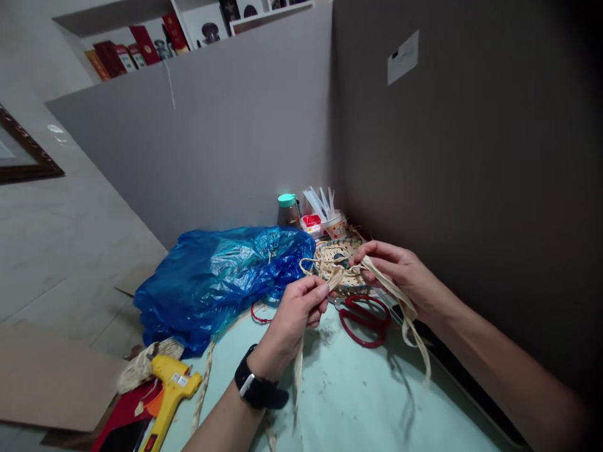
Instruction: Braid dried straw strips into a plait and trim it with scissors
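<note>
My left hand [296, 314], with a black watch on its wrist, pinches pale straw strips [335, 274] between thumb and fingers. Its loose ends hang down over the pale green table [358, 395]. My right hand [400, 270] is closed on the same bundle of strips from the right, and a long strip [414, 329] trails below it. Both hands hover just above red-handled scissors [365, 319] lying on the table. Behind the hands lies a small woven straw piece [335, 254].
A crumpled blue plastic bag [217, 276] fills the table's left part. A yellow glue gun [168, 392] and a twine bundle [141, 370] lie at the front left. A teal-lidded jar [287, 210] and a cup of white sticks [330, 216] stand in the corner of grey partition walls [447, 188].
</note>
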